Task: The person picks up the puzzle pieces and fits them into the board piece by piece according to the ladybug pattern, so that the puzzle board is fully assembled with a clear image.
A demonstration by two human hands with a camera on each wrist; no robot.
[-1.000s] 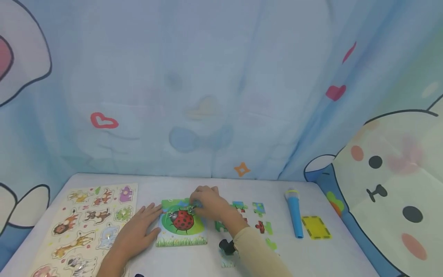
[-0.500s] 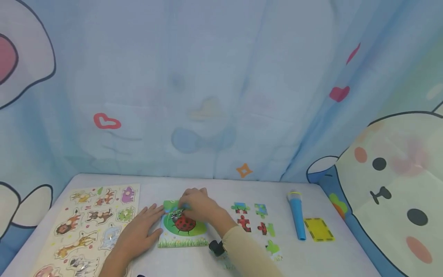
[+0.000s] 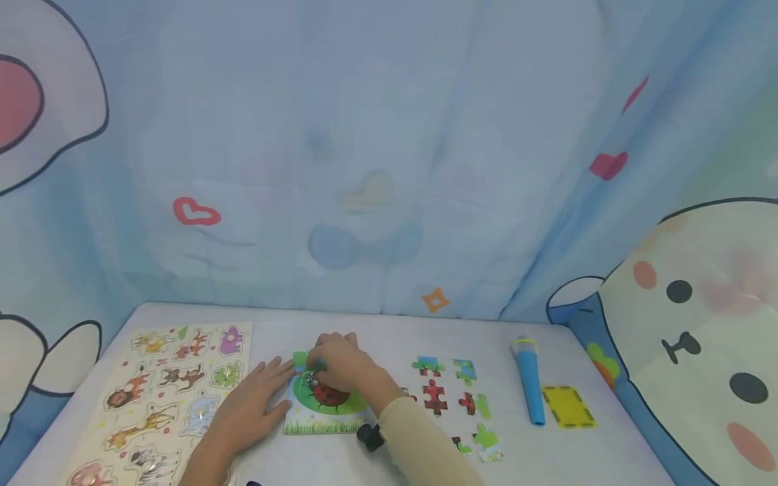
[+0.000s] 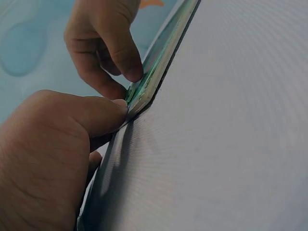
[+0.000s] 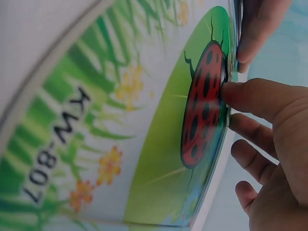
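Observation:
A square jigsaw board (image 3: 328, 426) with a printed ladybug lies on the white table. Over its upper part is my right hand (image 3: 345, 364), pinching a thin greenish puzzle piece (image 4: 130, 93) down at the board's surface. The fingers largely hide that piece in the head view. My left hand (image 3: 258, 399) lies flat at the left, fingertips at the board's left edge; its thumb (image 4: 108, 114) sits by the board's corner in the left wrist view. In the right wrist view the printed ladybug (image 5: 204, 106) shows close up, with the right thumb (image 5: 250, 95) at its edge.
Right of the board are loose puzzle pieces (image 3: 435, 397) in rough rows. Farther right lie a blue toy microphone (image 3: 530, 385) and a yellow square plate (image 3: 568, 406). A wooden animal puzzle (image 3: 182, 398) covers the left side. A printed curtain (image 3: 377, 169) hangs behind.
The right hand has shifted left along the board's upper part, uncovering more loose pieces on the right. The left hand stays beside the board. The head view has swung slightly left.

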